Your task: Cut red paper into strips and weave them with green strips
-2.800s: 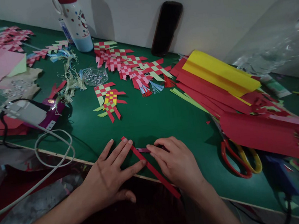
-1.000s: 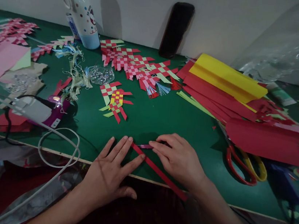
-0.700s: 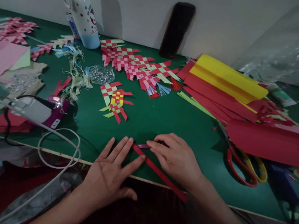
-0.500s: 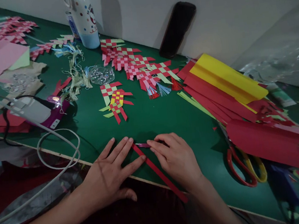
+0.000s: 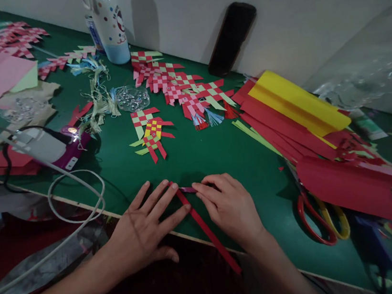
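Note:
A narrow red paper strip [image 5: 209, 232] lies slantwise on the green table and runs past its front edge, its lower end hanging free. My left hand [image 5: 144, 231] rests flat with fingers spread, its fingertips pressing the upper part of the strip to the table. Pinched in my right hand [image 5: 231, 207] is a slim purple tool [image 5: 188, 190] with a thin metal tip; its kind is hard to make out. The tip touches or nearly touches the strip beside my left fingertips. Just beyond my hands lie several small woven paper fish [image 5: 148, 131].
Red-and-yellow-handled scissors [image 5: 321, 219] lie at right, near stacked red paper [image 5: 345, 185] and a yellow sheet [image 5: 296, 100]. A cable [image 5: 102, 188] loops at left near a purple power adapter [image 5: 76, 141]. A bottle [image 5: 111, 28] and a phone [image 5: 232, 38] stand along the wall.
The strip's lower end has swung slightly left and down. The fingertips of my left hand have shifted a little right over its upper end. My right hand has barely moved.

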The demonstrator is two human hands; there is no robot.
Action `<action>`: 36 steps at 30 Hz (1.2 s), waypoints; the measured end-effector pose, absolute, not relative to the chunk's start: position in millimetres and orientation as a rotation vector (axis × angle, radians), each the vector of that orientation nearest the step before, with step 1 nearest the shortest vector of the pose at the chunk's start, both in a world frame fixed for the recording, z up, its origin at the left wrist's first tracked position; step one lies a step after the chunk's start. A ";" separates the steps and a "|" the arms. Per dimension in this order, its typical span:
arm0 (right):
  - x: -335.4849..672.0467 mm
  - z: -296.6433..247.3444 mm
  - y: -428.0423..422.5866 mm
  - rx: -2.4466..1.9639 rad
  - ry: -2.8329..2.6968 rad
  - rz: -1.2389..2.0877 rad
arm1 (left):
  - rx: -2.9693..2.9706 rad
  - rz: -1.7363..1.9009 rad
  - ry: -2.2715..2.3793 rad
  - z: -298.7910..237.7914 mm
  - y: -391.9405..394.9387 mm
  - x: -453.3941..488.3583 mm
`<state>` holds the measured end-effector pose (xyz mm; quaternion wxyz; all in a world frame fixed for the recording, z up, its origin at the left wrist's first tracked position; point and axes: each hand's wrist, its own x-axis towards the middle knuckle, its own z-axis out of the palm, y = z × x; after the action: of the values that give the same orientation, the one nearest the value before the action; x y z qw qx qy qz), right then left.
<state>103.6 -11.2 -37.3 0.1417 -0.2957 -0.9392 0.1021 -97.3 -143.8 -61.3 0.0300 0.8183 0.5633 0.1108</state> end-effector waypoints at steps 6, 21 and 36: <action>102.0 -39.3 -15.4 -0.859 -2.687 0.246 | 2.651 0.307 1.669 -63.1 -143.9 -98.9; 100.1 -40.2 -13.5 -0.878 -2.685 0.240 | 2.602 0.325 1.644 -59.9 -142.9 -99.2; 98.6 -38.7 -11.1 -0.871 -2.676 0.262 | 2.634 0.350 1.600 -59.4 -141.3 -100.8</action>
<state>98.6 -11.1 -38.7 0.1571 -0.3045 -0.9350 0.0914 -100.8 -141.3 -59.4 0.0199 0.8491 0.5156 0.1129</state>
